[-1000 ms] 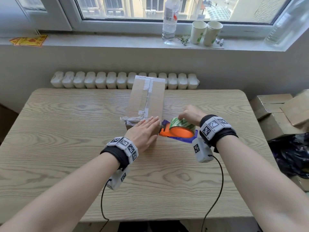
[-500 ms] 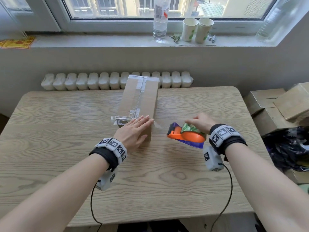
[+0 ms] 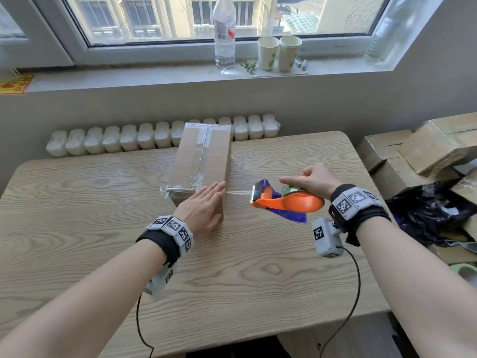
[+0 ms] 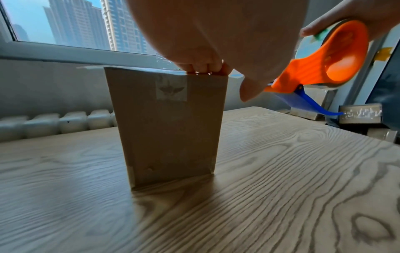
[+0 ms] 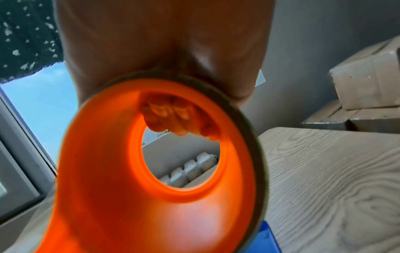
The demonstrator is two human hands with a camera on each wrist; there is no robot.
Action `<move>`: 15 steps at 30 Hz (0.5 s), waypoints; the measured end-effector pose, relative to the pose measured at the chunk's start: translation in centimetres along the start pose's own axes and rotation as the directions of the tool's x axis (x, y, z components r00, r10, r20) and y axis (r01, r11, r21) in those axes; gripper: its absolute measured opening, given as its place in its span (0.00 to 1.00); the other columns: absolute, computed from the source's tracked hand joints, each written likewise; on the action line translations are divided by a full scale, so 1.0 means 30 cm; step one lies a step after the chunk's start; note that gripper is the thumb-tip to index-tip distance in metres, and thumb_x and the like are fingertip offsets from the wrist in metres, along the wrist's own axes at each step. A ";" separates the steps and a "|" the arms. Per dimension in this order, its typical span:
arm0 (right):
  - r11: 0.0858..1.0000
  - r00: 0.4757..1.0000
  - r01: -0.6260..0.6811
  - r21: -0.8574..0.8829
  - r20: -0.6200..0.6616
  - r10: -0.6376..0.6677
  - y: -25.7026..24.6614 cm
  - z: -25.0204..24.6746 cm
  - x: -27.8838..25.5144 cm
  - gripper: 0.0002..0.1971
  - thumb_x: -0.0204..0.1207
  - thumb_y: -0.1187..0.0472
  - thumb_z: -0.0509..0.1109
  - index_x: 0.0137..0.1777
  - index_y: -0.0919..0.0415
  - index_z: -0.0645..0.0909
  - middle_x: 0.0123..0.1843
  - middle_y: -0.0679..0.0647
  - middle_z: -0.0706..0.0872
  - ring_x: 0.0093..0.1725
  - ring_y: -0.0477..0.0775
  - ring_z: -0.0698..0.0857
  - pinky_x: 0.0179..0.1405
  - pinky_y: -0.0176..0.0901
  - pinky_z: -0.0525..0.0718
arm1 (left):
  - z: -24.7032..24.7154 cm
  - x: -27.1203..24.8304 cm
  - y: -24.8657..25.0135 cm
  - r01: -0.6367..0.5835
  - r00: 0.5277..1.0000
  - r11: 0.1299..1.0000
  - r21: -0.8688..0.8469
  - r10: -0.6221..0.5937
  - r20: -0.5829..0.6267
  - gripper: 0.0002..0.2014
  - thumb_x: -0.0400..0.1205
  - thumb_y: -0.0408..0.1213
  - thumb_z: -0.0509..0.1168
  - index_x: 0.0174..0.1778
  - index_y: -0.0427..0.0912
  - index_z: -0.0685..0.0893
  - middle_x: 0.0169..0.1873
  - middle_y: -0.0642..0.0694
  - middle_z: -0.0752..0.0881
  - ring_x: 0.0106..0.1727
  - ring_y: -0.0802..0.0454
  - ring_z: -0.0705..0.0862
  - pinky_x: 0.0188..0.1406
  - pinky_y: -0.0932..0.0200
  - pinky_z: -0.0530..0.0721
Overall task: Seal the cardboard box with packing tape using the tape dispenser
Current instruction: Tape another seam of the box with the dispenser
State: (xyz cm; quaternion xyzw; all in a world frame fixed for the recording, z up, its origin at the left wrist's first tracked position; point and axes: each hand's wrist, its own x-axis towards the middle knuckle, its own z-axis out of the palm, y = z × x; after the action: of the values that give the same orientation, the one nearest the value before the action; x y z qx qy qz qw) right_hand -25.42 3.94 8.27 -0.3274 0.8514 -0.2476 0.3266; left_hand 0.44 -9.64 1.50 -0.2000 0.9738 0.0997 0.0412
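Observation:
A tall brown cardboard box [image 3: 204, 161] [image 4: 171, 123] stands mid-table, clear tape along its top seam and across its near top edge. My left hand [image 3: 204, 205] [image 4: 203, 66] lies flat with straight fingers on the box's near right corner. My right hand [image 3: 312, 179] grips the orange and blue tape dispenser [image 3: 286, 202] [image 4: 324, 63] [image 5: 151, 171] in the air right of the box, fingers curled round its roll. A thin strip of clear tape [image 3: 238, 193] stretches from the box corner to the dispenser's blade.
The wooden table [image 3: 232, 280] is bare near me. Stacked cardboard boxes [image 3: 418, 151] and a black bag [image 3: 433, 213] sit off its right edge. A bottle [image 3: 224, 34] and two paper cups [image 3: 280, 52] stand on the windowsill; a radiator [image 3: 129, 138] runs behind the table.
My right hand has pulled the dispenser away to the right and lifted it, drawing a strip of tape out from the box corner. The left hand has stayed pressed on the box.

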 end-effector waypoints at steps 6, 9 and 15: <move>0.973 0.999 0.031 0.230 0.027 -0.038 -0.008 0.023 0.004 0.21 0.64 0.50 0.80 0.23 0.57 0.72 0.26 0.53 0.78 0.26 0.50 0.75 0.27 0.39 0.72 | -0.006 0.008 -0.011 0.005 1.000 0.994 -0.110 -0.004 0.002 0.35 0.82 0.44 0.58 0.82 0.44 0.48 0.83 0.47 0.52 0.84 0.52 0.50 0.78 0.65 0.40; 0.969 0.998 0.031 0.244 0.050 -0.044 -0.014 0.027 0.004 0.19 0.67 0.54 0.79 0.24 0.58 0.73 0.26 0.54 0.77 0.25 0.49 0.74 0.23 0.35 0.71 | 0.001 0.011 -0.015 0.004 1.000 0.996 -0.085 -0.003 0.011 0.36 0.79 0.54 0.49 0.82 0.45 0.47 0.83 0.47 0.52 0.84 0.52 0.50 0.78 0.64 0.39; 0.960 0.994 0.034 0.279 0.089 -0.061 -0.018 0.045 -0.004 0.16 0.72 0.64 0.74 0.23 0.59 0.77 0.22 0.50 0.78 0.24 0.48 0.75 0.20 0.31 0.72 | 0.014 0.021 -0.005 0.044 0.999 0.997 -0.060 -0.044 -0.002 0.37 0.80 0.54 0.51 0.82 0.47 0.45 0.83 0.50 0.50 0.84 0.52 0.49 0.81 0.59 0.43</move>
State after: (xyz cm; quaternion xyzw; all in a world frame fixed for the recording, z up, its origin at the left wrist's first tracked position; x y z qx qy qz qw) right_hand -24.17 3.37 7.76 -0.3104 0.7835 -0.3557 0.4041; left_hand -0.06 -9.94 0.98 -0.2228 0.9658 0.1275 0.0357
